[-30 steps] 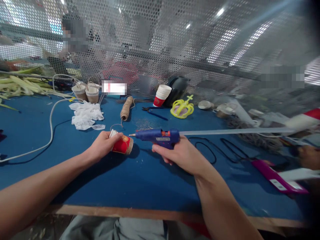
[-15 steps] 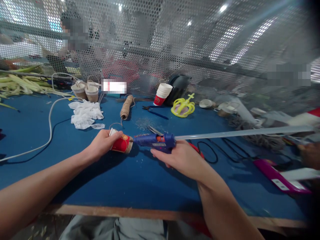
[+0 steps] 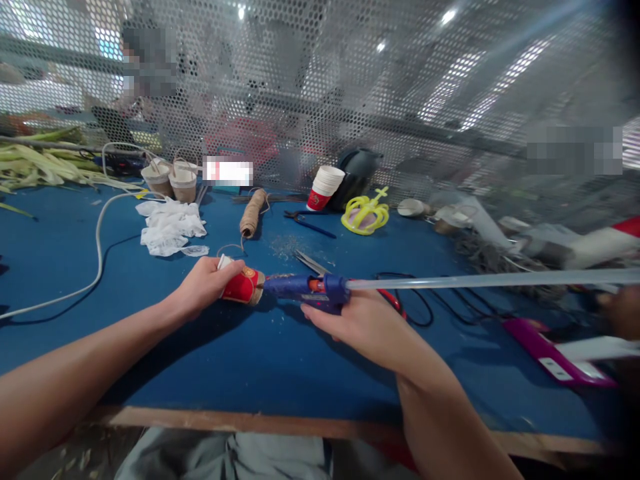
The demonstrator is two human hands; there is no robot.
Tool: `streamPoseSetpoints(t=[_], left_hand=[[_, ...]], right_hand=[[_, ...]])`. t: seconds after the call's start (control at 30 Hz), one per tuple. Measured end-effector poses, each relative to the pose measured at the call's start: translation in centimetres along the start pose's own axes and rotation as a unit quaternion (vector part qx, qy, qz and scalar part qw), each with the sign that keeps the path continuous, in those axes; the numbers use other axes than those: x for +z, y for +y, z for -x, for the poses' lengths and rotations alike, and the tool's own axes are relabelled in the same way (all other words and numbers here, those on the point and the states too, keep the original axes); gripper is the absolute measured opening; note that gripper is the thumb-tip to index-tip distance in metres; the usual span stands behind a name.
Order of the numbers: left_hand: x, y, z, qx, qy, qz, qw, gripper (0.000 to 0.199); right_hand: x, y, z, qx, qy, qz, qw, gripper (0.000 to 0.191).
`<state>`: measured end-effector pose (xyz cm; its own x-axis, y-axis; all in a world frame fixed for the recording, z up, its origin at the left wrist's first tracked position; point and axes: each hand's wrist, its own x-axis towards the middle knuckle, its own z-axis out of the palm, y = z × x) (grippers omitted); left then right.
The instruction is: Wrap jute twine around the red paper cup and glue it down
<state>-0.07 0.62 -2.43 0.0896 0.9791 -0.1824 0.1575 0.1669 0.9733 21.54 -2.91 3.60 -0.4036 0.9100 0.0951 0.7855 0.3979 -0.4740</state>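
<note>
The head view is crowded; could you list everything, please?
Cup: 1, red, centre.
Glue gun: 1, blue, centre.
Glue stick: 1, translucent, gun's rear.
Twine spool: 1, tan, centre.
Pliers: 1, blue, centre.
Scissors: 1, silver, behind gun.
Wrapped cups: 2, brown, back left.
Cup stack: 1, white and red, back centre.
Vessel: 1, black, back.
Crown: 1, yellow, back centre.
Crumpled material: uncounted, white, left.
Leaves: many, greenish, back left.
Cable: 1, white, left.
Cord: uncounted, black, right.
Power strip: 1, purple, right.
Clutter: uncounted, mixed, right.
Table: 1, blue, beneath.
Mesh: 1, grey, back.
Person: 1, blurred, behind mesh.
Left hand: 1, bare, on cup.
Right hand: 1, bare, on gun.
</note>
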Motion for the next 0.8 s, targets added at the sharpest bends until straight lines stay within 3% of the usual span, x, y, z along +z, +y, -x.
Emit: streamPoseSetpoints(t=[0.5, 0.63, 0.8], left_hand=[[-0.01, -0.06, -0.06, 0.002, 0.005, -0.014, 1.000, 0.034], [-0.07, -0.30, -0.03, 0.008, 0.003, -0.028, 1.000, 0.036], [-0.09, -0.56, -0.03, 0.019, 0.011, -0.049, 0.999, 0.037]], right_hand=[[-0.05, -0.19, -0.03, -0.024, -0.008, 0.101, 0.995, 0.016], [-0.03, -0.04, 0.00, -0.028, -0.007, 0.064, 0.998, 0.017], [-0.10, -0.10, -0.29, 0.019, 0.011, 0.010, 1.000, 0.015]])
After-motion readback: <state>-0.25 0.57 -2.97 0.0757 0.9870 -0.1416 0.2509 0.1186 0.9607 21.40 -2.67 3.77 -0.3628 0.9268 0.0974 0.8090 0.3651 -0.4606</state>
